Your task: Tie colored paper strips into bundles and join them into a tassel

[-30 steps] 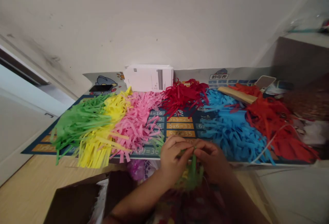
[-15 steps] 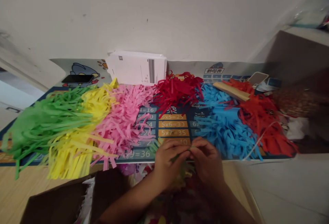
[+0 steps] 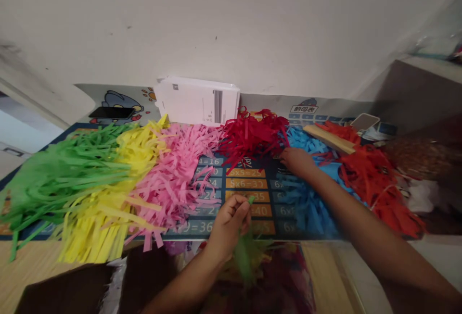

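Note:
My left hand [image 3: 229,222] is closed in a pinch on a bundle of green paper strips [image 3: 245,256] that hangs down below it, at the near edge of the mat. My right hand [image 3: 295,159] reaches far across to the blue paper strips [image 3: 306,194], its fingers curled down onto the top of that pile beside the dark red strips [image 3: 252,133]. Whether those fingers hold a strip is hidden.
On a blue multiplication-table mat [image 3: 245,184] lie piles of green [image 3: 61,174], yellow [image 3: 111,194], pink [image 3: 176,169] and orange-red [image 3: 375,179] strips. A white paper stack [image 3: 198,100] and a phone [image 3: 111,112] rest by the wall. A cardboard box [image 3: 72,290] sits below left.
My two hands were together working the green bundle. Now my right hand has let go and stretched out to the blue pile, while my left hand keeps the bundle.

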`<move>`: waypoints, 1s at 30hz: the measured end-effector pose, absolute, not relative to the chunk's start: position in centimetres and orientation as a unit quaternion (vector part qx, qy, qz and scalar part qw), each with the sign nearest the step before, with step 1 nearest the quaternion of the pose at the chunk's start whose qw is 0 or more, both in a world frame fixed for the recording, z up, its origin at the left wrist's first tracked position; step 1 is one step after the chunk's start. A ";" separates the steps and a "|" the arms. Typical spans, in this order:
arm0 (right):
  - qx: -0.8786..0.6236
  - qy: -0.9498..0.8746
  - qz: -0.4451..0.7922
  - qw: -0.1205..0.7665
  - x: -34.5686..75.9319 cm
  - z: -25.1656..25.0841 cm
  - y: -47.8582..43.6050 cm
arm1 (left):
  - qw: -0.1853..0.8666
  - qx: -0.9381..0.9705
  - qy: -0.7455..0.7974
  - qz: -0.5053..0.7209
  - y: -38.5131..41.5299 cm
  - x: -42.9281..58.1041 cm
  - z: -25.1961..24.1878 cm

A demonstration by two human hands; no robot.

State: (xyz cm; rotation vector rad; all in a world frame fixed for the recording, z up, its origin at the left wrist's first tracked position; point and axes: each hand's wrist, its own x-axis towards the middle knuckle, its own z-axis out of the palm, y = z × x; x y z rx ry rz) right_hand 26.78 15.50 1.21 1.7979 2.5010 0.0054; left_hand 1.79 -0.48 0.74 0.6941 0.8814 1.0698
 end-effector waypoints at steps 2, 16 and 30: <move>0.580 0.814 0.007 0.044 26.5 1.4 15.6 | 0.706 0.327 0.409 0.477 -0.4 2.0 0.7; 0.506 0.674 -0.316 -0.436 20.4 1.0 -1.5 | 0.372 0.671 0.424 0.480 -0.4 1.3 0.4; 0.568 0.493 -0.393 -0.529 19.3 -0.9 -3.8 | 0.237 0.779 0.396 0.425 -0.9 1.4 0.7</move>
